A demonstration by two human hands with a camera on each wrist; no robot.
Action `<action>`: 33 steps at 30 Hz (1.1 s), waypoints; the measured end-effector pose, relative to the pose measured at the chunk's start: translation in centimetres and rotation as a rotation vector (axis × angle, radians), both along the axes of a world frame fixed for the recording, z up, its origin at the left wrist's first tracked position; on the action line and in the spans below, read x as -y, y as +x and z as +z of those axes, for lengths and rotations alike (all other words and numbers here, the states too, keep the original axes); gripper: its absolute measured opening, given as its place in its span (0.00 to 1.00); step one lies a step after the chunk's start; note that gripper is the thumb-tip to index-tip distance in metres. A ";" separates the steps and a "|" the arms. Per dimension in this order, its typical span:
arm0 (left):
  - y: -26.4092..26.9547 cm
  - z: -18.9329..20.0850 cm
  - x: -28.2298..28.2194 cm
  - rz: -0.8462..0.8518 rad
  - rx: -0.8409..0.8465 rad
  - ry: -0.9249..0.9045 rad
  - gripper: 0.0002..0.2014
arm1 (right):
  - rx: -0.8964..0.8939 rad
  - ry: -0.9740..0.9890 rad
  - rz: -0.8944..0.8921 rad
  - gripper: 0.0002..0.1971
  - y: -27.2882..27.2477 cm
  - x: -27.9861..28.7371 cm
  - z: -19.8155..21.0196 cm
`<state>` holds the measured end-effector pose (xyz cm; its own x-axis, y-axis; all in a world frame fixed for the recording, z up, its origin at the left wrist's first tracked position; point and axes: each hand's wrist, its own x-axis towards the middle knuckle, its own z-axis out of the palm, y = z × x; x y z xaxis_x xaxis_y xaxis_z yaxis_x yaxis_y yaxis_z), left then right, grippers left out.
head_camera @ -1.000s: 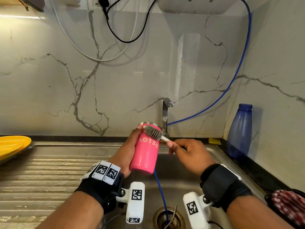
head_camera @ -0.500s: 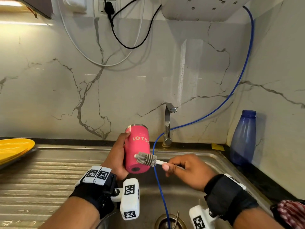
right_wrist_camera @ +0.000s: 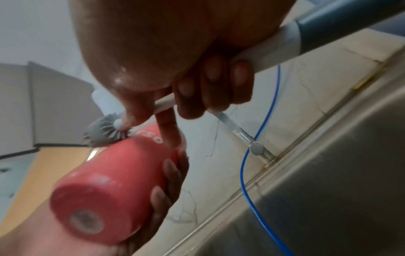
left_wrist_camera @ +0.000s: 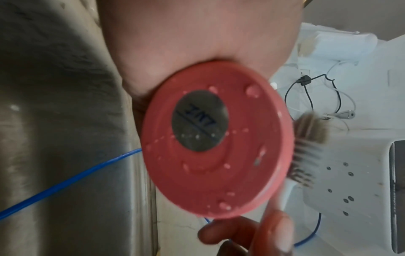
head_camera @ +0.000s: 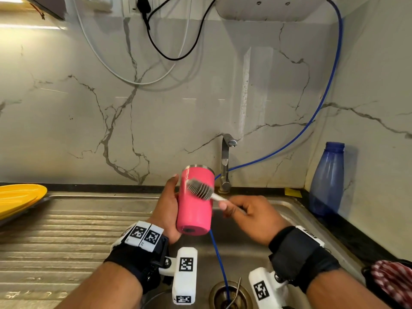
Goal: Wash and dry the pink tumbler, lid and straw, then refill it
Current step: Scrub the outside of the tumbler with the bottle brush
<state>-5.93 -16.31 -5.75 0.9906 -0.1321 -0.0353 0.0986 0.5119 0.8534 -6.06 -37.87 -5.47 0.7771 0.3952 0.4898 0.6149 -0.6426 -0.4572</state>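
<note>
Washing stage: outside of tumbler under scrub, over the sink.

The pink tumbler (head_camera: pixel 195 201) is gripped by the left hand (head_camera: pixel 166 210); the brush (head_camera: pixel 200 189), clasped in the right hand (head_camera: pixel 249 216), is pressed against its wall. Lid and straw are not seen; rinsing, drying and refilling are judged outstanding.

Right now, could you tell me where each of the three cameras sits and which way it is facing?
Head: worn on the head, looking forward and down at the sink and marble wall; both forearms, the left hand and right hand show.
Left wrist: under the left hand, looking along the palm at the tumbler base.
Right wrist: under the right hand, looking along the fingers gripping the brush handle.
Shared: all three views show the tumbler, the brush and the blue hose.
</note>
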 end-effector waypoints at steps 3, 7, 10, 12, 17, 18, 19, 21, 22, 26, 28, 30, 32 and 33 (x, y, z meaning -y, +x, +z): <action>0.0 -0.1 0.0 -0.024 -0.008 0.038 0.34 | 0.056 -0.138 -0.024 0.33 -0.6 -0.1 0.4; -0.2 0.0 0.5 -0.055 -0.025 0.057 0.34 | 0.059 0.041 -0.247 0.28 0.2 1.0 0.6; -0.1 -0.1 0.6 -0.042 -0.010 0.057 0.35 | 0.045 0.059 -0.232 0.28 0.5 1.0 0.2; 0.1 0.0 0.3 -0.009 0.001 0.030 0.34 | 0.022 0.036 -0.102 0.31 0.1 0.5 0.2; 0.2 -0.1 -0.7 -0.014 0.002 -0.044 0.36 | 0.007 -0.201 0.023 0.36 -0.6 -0.1 0.2; 0.3 -0.1 -0.6 -0.011 0.008 -0.015 0.36 | 0.029 -0.174 -0.003 0.36 -0.5 0.1 0.1; 0.3 -0.2 -0.3 -0.004 0.021 0.029 0.35 | 0.050 -0.116 -0.048 0.37 -0.3 0.4 0.1; 0.3 -0.2 0.5 0.004 0.054 0.091 0.31 | 0.065 -0.009 -0.173 0.36 0.0 0.8 0.3; 0.3 -0.2 0.8 -0.003 0.066 0.103 0.29 | 0.061 0.025 -0.235 0.35 0.2 1.0 0.3; 0.3 -0.3 0.7 -0.044 0.065 0.118 0.30 | 0.021 0.083 -0.307 0.30 0.3 1.1 0.6; 0.4 -0.2 0.3 -0.065 0.072 0.107 0.33 | 0.051 0.043 -0.228 0.30 -0.1 0.7 0.7; 0.2 0.1 -0.1 -0.069 0.084 0.069 0.39 | 0.079 -0.047 -0.101 0.31 -0.5 0.2 0.6; 0.2 0.1 -0.4 -0.103 0.087 0.029 0.48 | 0.097 -0.157 -0.001 0.33 -0.8 -0.2 0.4; 0.3 0.1 -0.5 -0.117 0.093 0.028 0.50 | 0.121 -0.196 0.011 0.34 -0.8 -0.3 0.3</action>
